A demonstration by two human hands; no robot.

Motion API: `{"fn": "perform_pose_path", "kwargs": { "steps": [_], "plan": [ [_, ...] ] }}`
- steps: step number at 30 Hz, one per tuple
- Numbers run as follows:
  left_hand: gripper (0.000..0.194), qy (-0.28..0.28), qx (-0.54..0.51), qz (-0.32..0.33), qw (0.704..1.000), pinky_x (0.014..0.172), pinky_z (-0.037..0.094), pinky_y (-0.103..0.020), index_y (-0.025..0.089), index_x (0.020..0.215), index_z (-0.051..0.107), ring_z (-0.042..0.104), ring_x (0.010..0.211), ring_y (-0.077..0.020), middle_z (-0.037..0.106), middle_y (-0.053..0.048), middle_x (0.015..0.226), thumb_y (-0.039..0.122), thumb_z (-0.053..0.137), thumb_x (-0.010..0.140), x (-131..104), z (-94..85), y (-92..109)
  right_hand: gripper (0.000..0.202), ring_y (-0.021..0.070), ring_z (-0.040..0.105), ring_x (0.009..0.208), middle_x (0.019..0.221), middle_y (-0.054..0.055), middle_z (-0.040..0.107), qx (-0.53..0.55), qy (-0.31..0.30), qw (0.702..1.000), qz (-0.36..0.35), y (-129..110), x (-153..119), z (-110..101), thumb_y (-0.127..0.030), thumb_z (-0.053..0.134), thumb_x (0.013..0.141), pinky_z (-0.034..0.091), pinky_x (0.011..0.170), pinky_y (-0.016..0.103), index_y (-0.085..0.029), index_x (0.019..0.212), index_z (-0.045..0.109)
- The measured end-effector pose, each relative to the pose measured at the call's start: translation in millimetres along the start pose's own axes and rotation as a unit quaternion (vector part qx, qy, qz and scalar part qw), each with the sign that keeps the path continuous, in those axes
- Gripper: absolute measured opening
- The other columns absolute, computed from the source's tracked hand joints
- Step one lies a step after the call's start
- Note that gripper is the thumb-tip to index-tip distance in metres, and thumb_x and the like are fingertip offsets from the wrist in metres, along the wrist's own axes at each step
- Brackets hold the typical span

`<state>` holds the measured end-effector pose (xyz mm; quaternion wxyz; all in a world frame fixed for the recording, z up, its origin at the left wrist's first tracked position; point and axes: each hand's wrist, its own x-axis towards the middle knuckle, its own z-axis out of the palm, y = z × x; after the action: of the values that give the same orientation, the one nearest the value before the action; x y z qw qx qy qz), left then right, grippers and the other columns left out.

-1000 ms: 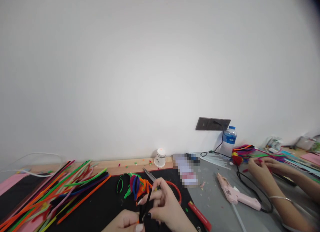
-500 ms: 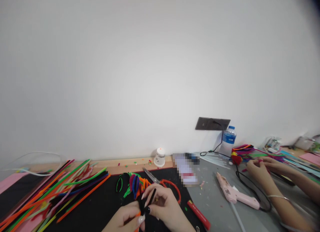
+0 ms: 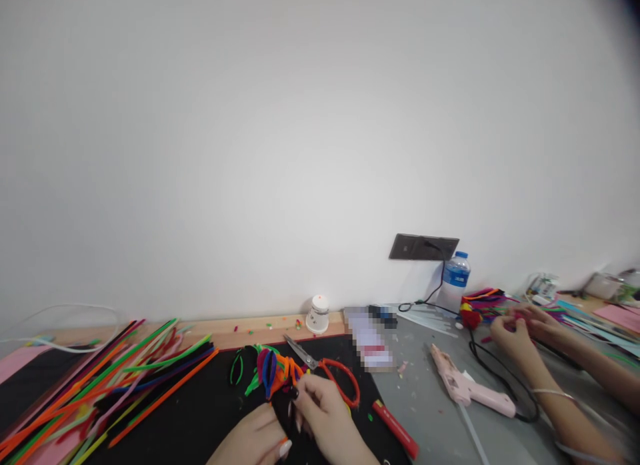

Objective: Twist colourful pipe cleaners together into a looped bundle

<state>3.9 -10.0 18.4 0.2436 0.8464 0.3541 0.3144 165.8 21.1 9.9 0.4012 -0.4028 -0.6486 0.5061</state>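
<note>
At bottom centre, the left hand (image 3: 253, 438) and right hand (image 3: 327, 411) curl close together, whether clamped on anything I cannot tell, near scissors (image 3: 320, 364) and colourful loops (image 3: 269, 371).

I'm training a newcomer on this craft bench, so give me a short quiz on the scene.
1. True or false: the pink glue gun lies on the grey surface.

2. Left or right: which of the camera wearer's hands, the left hand or the right hand, is nearer the red-handled scissors?

3. What lies just beyond those two hands?
A. A water bottle
B. A bundle of coloured fuzzy strips
C. A wall socket plate

Key: 1. True. 2. The right hand. 3. B.
</note>
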Motion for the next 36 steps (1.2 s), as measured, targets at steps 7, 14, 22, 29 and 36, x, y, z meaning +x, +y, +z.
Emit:
{"fn": "perform_pose_path", "kwargs": {
  "steps": [7, 14, 22, 29, 36],
  "plan": [
    [0.022, 0.016, 0.108, 0.029, 0.994, 0.072, 0.048, -0.026, 0.023, 0.082, 0.064, 0.058, 0.077, -0.0193, 0.066, -0.005, 0.082, 0.025, 0.042, 0.081, -10, 25.3, -50, 0.034, 0.0066, 0.033, 0.051, 0.059, -0.009, 0.040, -0.027, -0.010, 0.998, -0.051, -4, -4, 2, -0.005, 0.070, 0.055, 0.024, 0.047, 0.018, -0.018, 0.083, 0.056],
    [0.029, 0.047, 0.025, -0.057, 0.997, 0.064, 0.042, -0.022, 0.020, 0.066, 0.056, 0.053, 0.068, -0.0161, 0.058, -0.002, 0.069, 0.028, 0.036, 0.086, -9, 19.1, -29, 0.014, 0.0078, 0.039, 0.054, 0.058, -0.005, 0.044, -0.062, 0.015, 0.995, -0.072, -5, -2, 5, -0.001, 0.060, 0.062, 0.030, 0.051, 0.019, -0.015, 0.059, 0.061],
    [0.038, 0.059, -0.190, -0.183, 0.963, 0.056, 0.035, -0.019, 0.018, 0.067, 0.053, 0.046, 0.058, -0.0124, 0.047, 0.003, 0.059, 0.045, 0.033, 0.085, -6, 13.7, -23, 0.005, 0.0087, 0.046, 0.049, 0.058, -0.002, 0.054, 0.015, 0.052, 0.998, -0.032, -8, -1, 0, -0.010, 0.063, 0.066, 0.033, 0.047, 0.019, -0.014, 0.068, 0.065],
    [0.040, 0.070, -0.254, -0.213, 0.941, 0.055, 0.032, -0.019, 0.017, 0.069, 0.052, 0.041, 0.057, -0.0114, 0.042, 0.005, 0.058, 0.050, 0.036, 0.083, -6, 15.4, -29, 0.012, 0.0160, 0.058, 0.070, 0.069, 0.003, 0.063, 0.005, 0.057, 0.993, -0.105, -8, -1, -2, -0.007, 0.064, 0.065, 0.042, 0.063, 0.025, -0.017, 0.067, 0.069],
    [0.045, 0.116, -0.309, -0.218, 0.919, 0.054, 0.030, -0.020, 0.017, 0.066, 0.052, 0.035, 0.057, -0.0113, 0.038, 0.006, 0.059, 0.058, 0.039, 0.078, -5, 16.4, -31, 0.011, 0.0107, 0.054, 0.055, 0.072, 0.003, 0.062, 0.128, 0.041, 0.989, -0.056, -5, -1, 6, -0.022, 0.072, 0.062, 0.041, 0.049, 0.021, -0.015, 0.063, 0.064]
  ]
}}
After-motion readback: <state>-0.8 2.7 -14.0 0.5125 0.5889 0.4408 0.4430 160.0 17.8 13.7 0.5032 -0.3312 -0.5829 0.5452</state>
